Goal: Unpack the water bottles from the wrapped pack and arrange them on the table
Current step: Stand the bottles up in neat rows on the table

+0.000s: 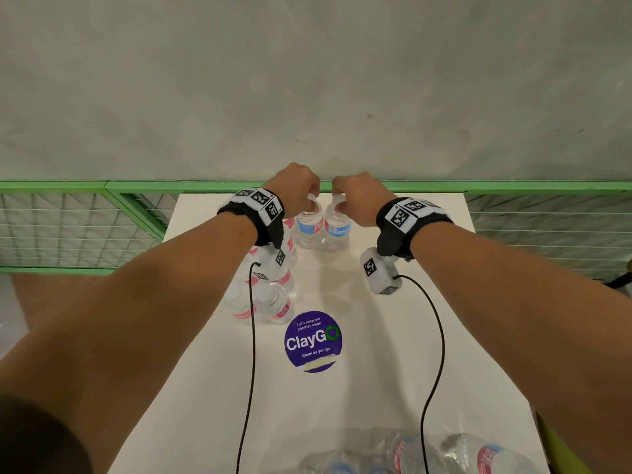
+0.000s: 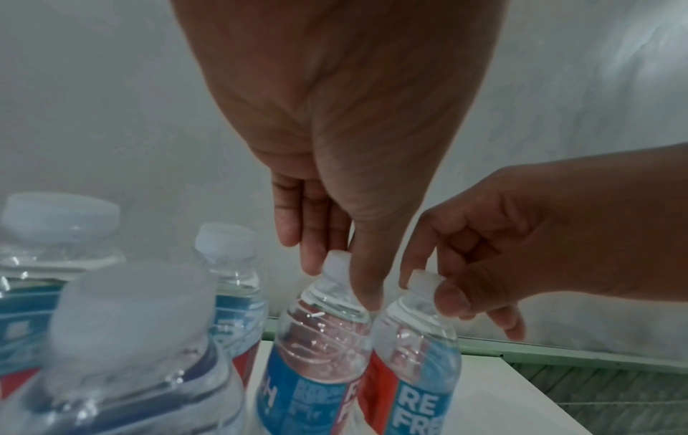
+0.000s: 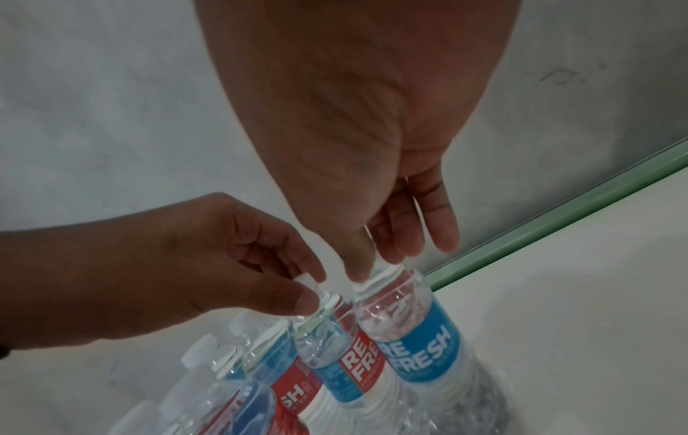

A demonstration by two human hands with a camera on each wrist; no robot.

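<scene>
Two clear water bottles with blue and red labels stand upright side by side near the table's far edge. My left hand (image 1: 313, 197) pinches the white cap of the left bottle (image 1: 309, 228). My right hand (image 1: 338, 200) pinches the cap of the right bottle (image 1: 337, 230). In the left wrist view my left hand (image 2: 338, 273) has its thumb and fingers round the cap of its bottle (image 2: 320, 338). In the right wrist view my right hand (image 3: 376, 265) pinches the neck and cap of its bottle (image 3: 409, 338). The wrapped pack (image 1: 410, 453) lies at the near edge with several bottles inside.
Several more bottles (image 1: 270, 289) stand in a cluster left of the pair, partly hidden by my left wrist. A round purple sticker (image 1: 313, 342) marks the middle of the white table (image 1: 393, 354). A green railing (image 1: 513, 186) and a grey wall lie behind the far edge.
</scene>
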